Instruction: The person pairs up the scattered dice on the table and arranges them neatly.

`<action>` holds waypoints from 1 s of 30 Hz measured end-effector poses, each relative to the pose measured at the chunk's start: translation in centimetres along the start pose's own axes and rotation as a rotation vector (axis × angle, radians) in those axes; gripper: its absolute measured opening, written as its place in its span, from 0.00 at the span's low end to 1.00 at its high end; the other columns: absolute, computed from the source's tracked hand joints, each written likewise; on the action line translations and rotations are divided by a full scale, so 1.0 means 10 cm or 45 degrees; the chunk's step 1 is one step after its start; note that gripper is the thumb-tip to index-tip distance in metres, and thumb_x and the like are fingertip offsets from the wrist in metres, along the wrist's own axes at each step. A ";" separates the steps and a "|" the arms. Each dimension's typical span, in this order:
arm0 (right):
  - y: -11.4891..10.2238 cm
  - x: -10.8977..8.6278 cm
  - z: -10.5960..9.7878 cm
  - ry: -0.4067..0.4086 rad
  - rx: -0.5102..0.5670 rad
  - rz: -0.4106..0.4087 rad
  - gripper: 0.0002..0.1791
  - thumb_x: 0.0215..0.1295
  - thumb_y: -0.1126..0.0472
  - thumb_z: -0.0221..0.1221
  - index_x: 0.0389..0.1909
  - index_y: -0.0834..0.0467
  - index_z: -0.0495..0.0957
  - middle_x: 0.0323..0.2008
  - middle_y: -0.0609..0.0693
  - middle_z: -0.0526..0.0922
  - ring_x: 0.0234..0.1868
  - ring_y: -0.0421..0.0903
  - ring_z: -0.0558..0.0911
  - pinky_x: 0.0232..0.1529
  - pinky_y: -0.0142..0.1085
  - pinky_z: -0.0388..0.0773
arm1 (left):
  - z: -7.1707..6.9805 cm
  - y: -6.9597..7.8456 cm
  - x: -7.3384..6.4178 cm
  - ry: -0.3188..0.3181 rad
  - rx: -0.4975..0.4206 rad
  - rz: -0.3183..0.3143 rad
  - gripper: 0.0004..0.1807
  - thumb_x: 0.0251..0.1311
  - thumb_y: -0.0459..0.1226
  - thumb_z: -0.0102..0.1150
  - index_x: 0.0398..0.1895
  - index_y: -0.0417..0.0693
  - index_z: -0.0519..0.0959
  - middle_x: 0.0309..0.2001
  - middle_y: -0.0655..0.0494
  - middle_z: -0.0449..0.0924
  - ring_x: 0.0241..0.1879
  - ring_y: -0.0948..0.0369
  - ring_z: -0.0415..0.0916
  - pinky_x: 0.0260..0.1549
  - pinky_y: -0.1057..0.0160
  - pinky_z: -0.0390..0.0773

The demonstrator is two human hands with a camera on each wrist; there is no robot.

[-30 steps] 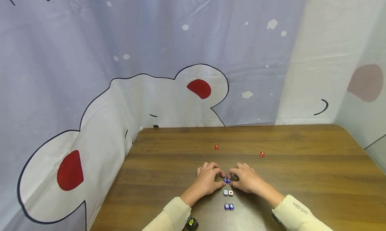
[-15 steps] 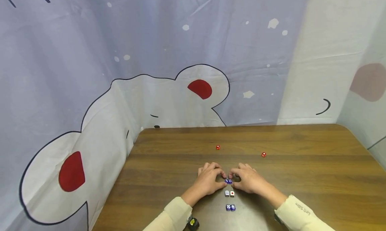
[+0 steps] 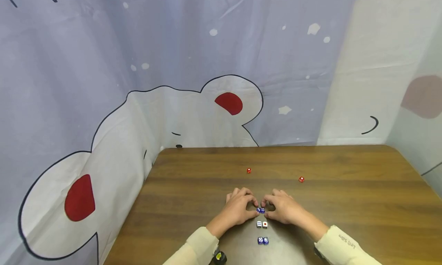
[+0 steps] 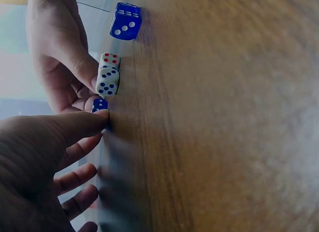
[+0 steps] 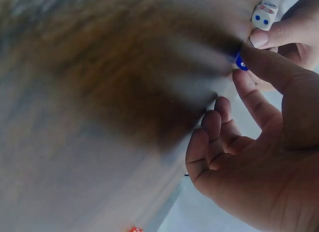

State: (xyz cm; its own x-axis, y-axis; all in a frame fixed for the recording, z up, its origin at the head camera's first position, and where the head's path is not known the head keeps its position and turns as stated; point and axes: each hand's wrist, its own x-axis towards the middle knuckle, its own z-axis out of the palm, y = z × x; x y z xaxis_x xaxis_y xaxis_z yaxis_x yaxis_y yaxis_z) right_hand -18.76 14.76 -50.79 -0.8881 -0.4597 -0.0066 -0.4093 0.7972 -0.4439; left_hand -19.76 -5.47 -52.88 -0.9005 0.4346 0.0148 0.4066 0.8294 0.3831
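Two small blue dice with white pips sit side by side on the wooden table, the left blue die [image 3: 258, 210] against the right blue die [image 3: 263, 210]. My left hand [image 3: 236, 208] pinches the left one between thumb and index finger, its other fingers bent toward the tabletop. From the opposite side, my right hand [image 3: 284, 207] holds the right one the same way; the right wrist view shows this blue die [image 5: 241, 62] partly covered by thumb and fingertip. Nearer me lies a pair of white dice [image 3: 259, 224], then another blue pair [image 3: 260, 240].
Farther back on the table [image 3: 193, 165] lie two separate red dice, one left [image 3: 249, 170] and one right [image 3: 301, 179]. A printed curtain [image 3: 165, 46] hangs behind the table. A black wrist device [image 3: 220, 257] shows at the left sleeve.
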 end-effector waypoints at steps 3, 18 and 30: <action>0.01 -0.01 -0.03 -0.017 0.024 -0.026 0.14 0.53 0.55 0.74 0.37 0.47 0.80 0.33 0.44 0.71 0.37 0.45 0.71 0.38 0.43 0.70 | 0.00 0.00 -0.01 -0.004 -0.005 0.005 0.09 0.56 0.52 0.73 0.35 0.66 0.82 0.56 0.65 0.75 0.52 0.61 0.66 0.47 0.55 0.62; 0.27 -0.02 -0.37 0.058 0.102 0.056 0.14 0.56 0.58 0.71 0.44 0.50 0.82 0.38 0.50 0.79 0.40 0.50 0.81 0.40 0.47 0.77 | 0.02 -0.03 -0.03 0.008 -0.013 0.001 0.09 0.56 0.52 0.73 0.32 0.68 0.81 0.55 0.66 0.75 0.53 0.61 0.66 0.49 0.54 0.62; 0.57 0.03 -0.60 0.185 0.098 0.086 0.15 0.60 0.59 0.70 0.48 0.54 0.83 0.43 0.57 0.80 0.45 0.56 0.81 0.43 0.52 0.77 | 0.01 -0.03 -0.04 0.007 -0.005 0.005 0.09 0.57 0.53 0.72 0.32 0.68 0.80 0.56 0.66 0.75 0.53 0.61 0.66 0.49 0.55 0.62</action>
State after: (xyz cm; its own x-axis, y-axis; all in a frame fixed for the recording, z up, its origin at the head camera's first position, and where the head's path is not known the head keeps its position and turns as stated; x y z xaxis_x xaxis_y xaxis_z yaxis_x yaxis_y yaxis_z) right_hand -22.67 21.52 -47.93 -0.9361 -0.3405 0.0885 -0.3357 0.7895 -0.5139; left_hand -19.47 -5.87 -53.08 -0.8998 0.4359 0.0213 0.4095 0.8264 0.3865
